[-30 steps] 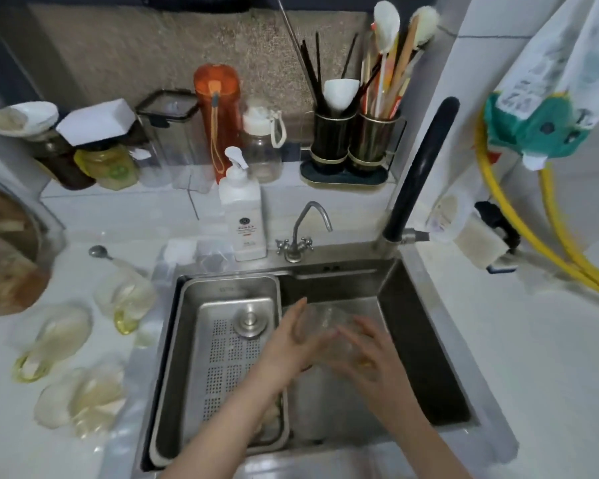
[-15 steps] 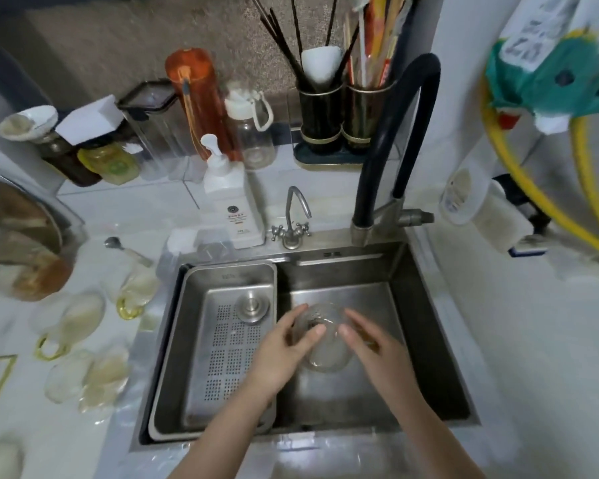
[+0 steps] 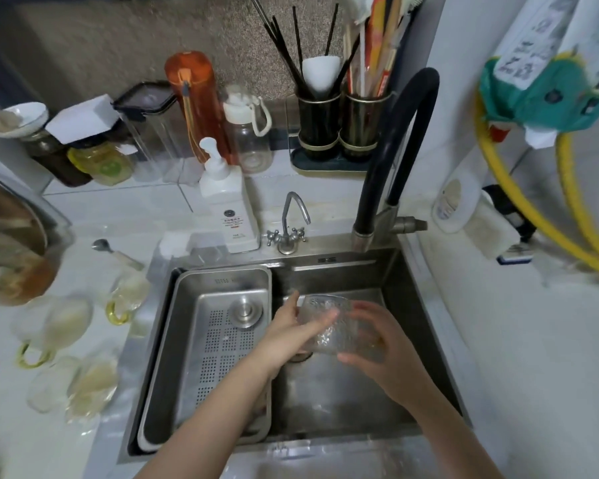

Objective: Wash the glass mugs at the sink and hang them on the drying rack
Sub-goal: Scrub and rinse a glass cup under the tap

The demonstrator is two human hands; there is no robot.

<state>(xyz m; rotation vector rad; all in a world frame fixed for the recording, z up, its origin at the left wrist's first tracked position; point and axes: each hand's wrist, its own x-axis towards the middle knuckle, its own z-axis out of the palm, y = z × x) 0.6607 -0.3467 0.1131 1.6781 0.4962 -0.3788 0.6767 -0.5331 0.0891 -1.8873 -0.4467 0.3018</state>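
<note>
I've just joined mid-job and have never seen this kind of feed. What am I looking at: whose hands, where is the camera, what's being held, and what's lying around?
There is no machine here: a person works with bare hands, and the single camera sits on their head, looking forward and down. The left hand and right hand together hold one clear textured glass mug over the open basin of the steel sink. Inside the sink's left half sits a perforated steel tray. Behind stand a soap pump bottle, a small tap and a tall black faucet. On the counter to the left lie more glass mugs with yellow handles, apparently waiting. A drying rack is not clearly visible.
</note>
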